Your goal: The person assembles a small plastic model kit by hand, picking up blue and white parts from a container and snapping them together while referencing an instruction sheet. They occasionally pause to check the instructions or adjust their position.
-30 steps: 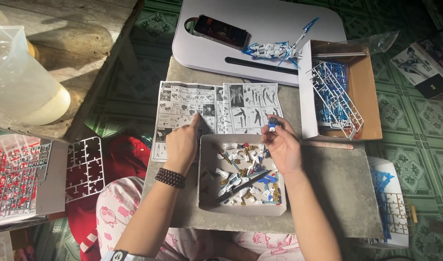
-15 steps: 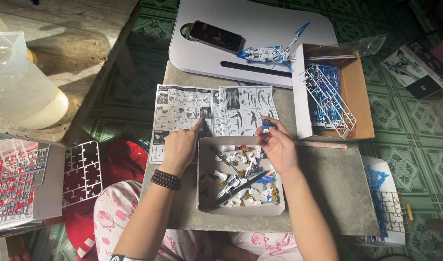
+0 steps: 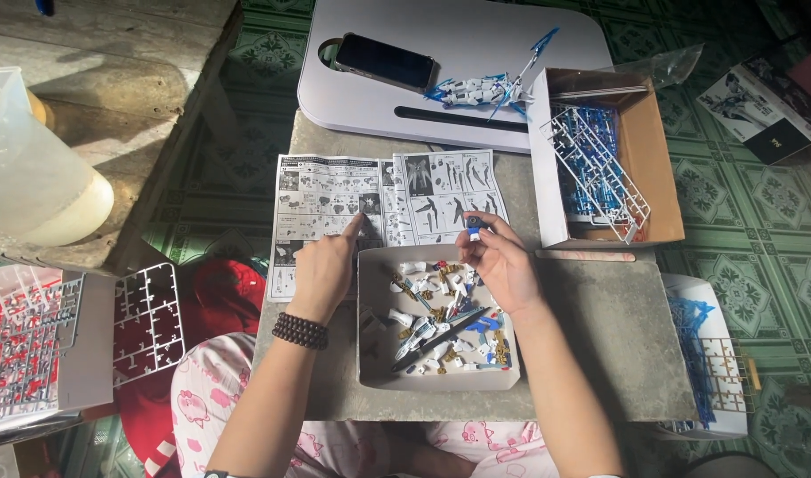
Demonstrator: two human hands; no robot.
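Head view: right hand (image 3: 503, 265) pinches small blue part (image 3: 473, 232); left forefinger touches instruction sheet (image 3: 335, 199).

A parts tray (image 3: 370, 376) sits on the desk (image 3: 600, 327), the instruction sheet (image 3: 335, 190) behind it. A cardboard box (image 3: 658, 150) stands to the right, a lap tray (image 3: 476, 35) behind.

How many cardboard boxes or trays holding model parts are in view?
3. An open brown box of blue sprues at upper right, a shallow grey tray of loose pieces under the hands, and a box of red sprues at far left. Others may be hidden.
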